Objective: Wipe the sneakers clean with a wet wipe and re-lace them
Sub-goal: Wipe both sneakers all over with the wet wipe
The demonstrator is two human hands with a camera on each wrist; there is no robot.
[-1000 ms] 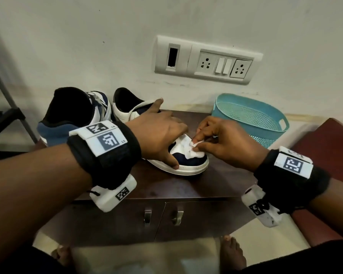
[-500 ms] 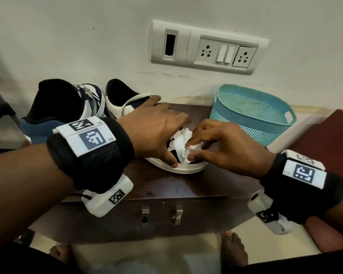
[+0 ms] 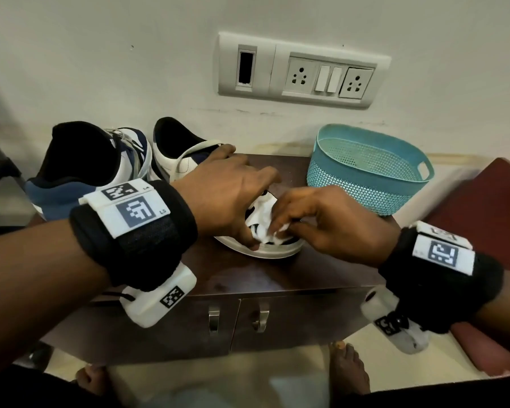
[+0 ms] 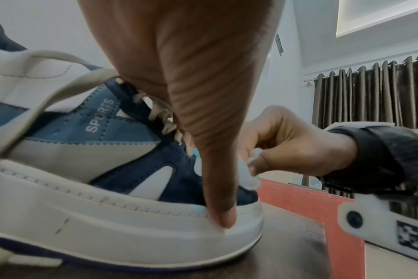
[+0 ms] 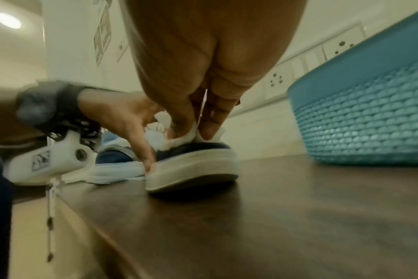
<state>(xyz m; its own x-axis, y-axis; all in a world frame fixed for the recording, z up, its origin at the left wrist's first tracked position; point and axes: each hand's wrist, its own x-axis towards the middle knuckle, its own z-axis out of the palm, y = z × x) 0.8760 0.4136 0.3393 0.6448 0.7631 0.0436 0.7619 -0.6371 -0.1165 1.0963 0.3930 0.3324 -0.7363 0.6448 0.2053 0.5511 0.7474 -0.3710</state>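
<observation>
Two sneakers stand on the dark cabinet top (image 3: 248, 278) in the head view. The near sneaker (image 3: 259, 251) is mostly hidden under both hands; only its white toe sole and heel show. The second sneaker (image 3: 80, 169) stands at 9 o'clock of it, cut partly by the left wristband. The left hand (image 3: 227, 198) lies arched over the near sneaker, fingers hidden, thumb pressed at the sole edge. The right hand (image 3: 330, 222) pinches the crumpled wet wipe (image 3: 265, 222) on the toe, fingers bent. A teal basket (image 3: 368, 172) stands at 2 o'clock, below a wall switchboard (image 3: 304, 70).

In the left wrist view, the left hand (image 4: 191, 85) fills the top; its thumb (image 4: 222, 207) points down and touches the white sole of the sneaker (image 4: 88, 188). The other fingers are hidden behind the laces. The right hand (image 4: 291, 145) holds the wipe (image 4: 248, 175) at 3 o'clock, partly covered.

The right wrist view is blurred. The right hand (image 5: 208, 75) comes down from above and squeezes the wipe (image 5: 186, 139) between thumb and fingers on the toe (image 5: 193, 166). The left hand (image 5: 124, 117) reaches in from 9 o'clock.
</observation>
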